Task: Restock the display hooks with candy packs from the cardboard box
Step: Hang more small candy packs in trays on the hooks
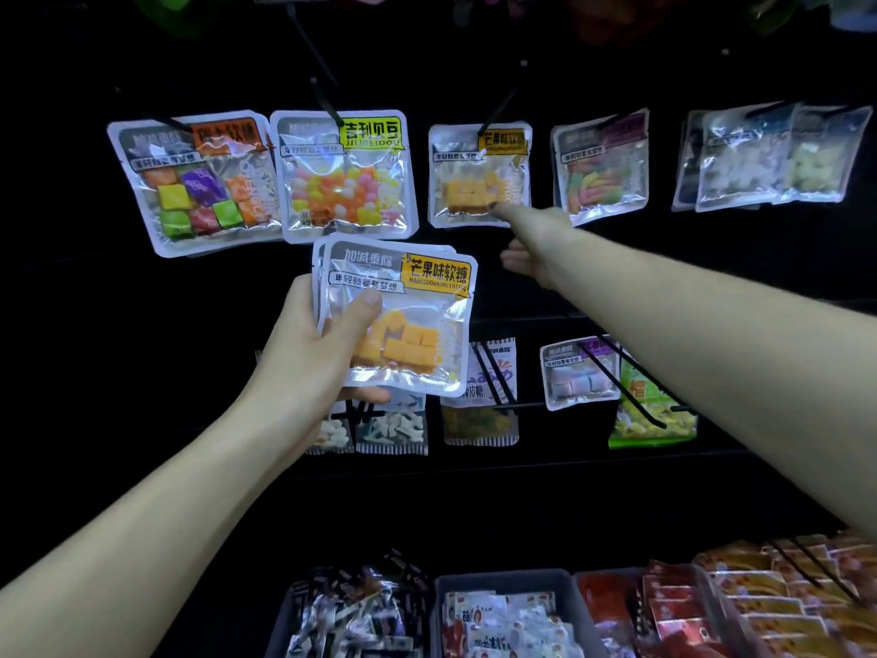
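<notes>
My left hand (313, 344) grips a small stack of clear mango candy packs (408, 320) with yellow labels, thumb across the front, held up before the dark display wall. My right hand (531, 244) reaches forward and pinches the lower right corner of a matching mango pack (474, 178) that hangs on a black hook (498, 111) in the upper row. The cardboard box is out of view.
The upper row holds a colourful cube pack (199, 192), a bean candy pack (346, 182), a sour-strip pack (600, 168) and pale packs (769, 159). A lower row of hooks (626, 391) carries more bags. Grey bins (503, 610) of snacks stand below.
</notes>
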A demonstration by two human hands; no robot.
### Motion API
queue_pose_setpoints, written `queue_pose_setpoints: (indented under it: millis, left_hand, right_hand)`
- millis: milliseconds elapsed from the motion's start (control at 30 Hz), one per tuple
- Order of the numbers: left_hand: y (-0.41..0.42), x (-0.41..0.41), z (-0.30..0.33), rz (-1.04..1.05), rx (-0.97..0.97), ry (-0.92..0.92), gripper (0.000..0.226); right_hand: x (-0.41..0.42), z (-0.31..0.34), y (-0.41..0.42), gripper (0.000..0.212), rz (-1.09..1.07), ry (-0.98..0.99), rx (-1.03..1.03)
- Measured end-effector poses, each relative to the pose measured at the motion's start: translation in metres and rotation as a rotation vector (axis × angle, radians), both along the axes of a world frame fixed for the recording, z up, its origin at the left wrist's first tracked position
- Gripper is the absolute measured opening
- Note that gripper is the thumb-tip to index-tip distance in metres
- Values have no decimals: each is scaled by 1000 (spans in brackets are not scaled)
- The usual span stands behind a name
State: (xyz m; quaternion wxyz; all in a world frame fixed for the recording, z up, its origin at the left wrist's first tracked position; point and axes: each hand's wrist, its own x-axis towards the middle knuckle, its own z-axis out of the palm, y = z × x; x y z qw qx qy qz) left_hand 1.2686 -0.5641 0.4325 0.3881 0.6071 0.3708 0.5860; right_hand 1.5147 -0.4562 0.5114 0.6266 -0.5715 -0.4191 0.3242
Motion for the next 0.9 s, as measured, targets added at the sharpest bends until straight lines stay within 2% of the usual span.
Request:
queue_pose_setpoints:
  millis: [67, 133, 233, 300, 400, 600, 767, 900]
  left_hand:
    - [-6, 2, 4, 4, -8, -6, 14]
    - [-13, 6, 9, 2, -24, -10, 20]
    - [-21, 11, 13, 14, -57, -23, 26]
    - [-26, 16, 15, 28, -68, -33, 25]
    - [-35, 25, 20, 55, -71, -44, 28]
    - [-50, 37, 31, 22, -101, -56, 40]
    - [-56, 36, 39, -12, -121, -89, 52]
    - [-54, 34, 40, 3, -105, -80, 55]
  right_hand:
    - [-1, -11, -21, 68, 3, -56, -22]
    - [-4, -19, -52, 58, 54, -51, -38]
    - [-13, -24, -106, 56, 287, 8, -88]
    - [-18, -25, -139, 58, 437, -64, -119]
    - [-25, -25, -172, 48, 567, -214, -141]
    - [-19, -29, -184, 47, 539, -194, -52]
    - [-5, -23, -185, 14, 479, -157, 26]
    - [1, -6, -176, 22, 343, -139, 122]
